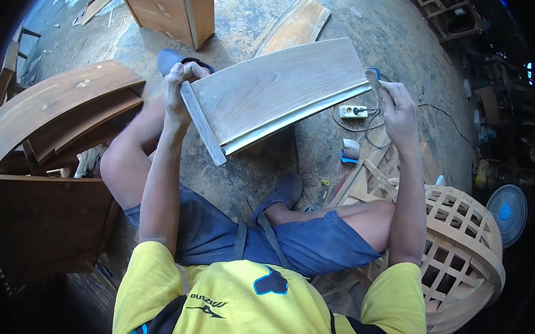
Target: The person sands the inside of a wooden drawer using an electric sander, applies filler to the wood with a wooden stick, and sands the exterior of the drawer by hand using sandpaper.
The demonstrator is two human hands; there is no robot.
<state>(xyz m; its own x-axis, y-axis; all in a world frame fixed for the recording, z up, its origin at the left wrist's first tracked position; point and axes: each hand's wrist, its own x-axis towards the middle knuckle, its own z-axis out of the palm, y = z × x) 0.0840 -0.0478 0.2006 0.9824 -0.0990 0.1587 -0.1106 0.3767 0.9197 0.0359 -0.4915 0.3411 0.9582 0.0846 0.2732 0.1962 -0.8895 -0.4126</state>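
A broad wooden panel (278,88) with a curved far edge is held up, tilted, in front of me above my legs. It has a raised strip (203,121) across its left end and a pale stepped edge along the near side. My left hand (181,90) is closed around the left end at the strip, thumb up. At the other end my right hand (398,107) grips the right edge, its fingers partly hidden behind it. A small blue item (376,72) shows beside the right fingertips.
A curved wooden furniture piece (63,108) stands left, a wooden cabinet (167,11) ahead. Behind the panel lies a board (297,25). To the right are a power strip (352,111) with cable, a sandpaper roll (350,151), a lattice wooden frame (459,240) and a fan (506,213).
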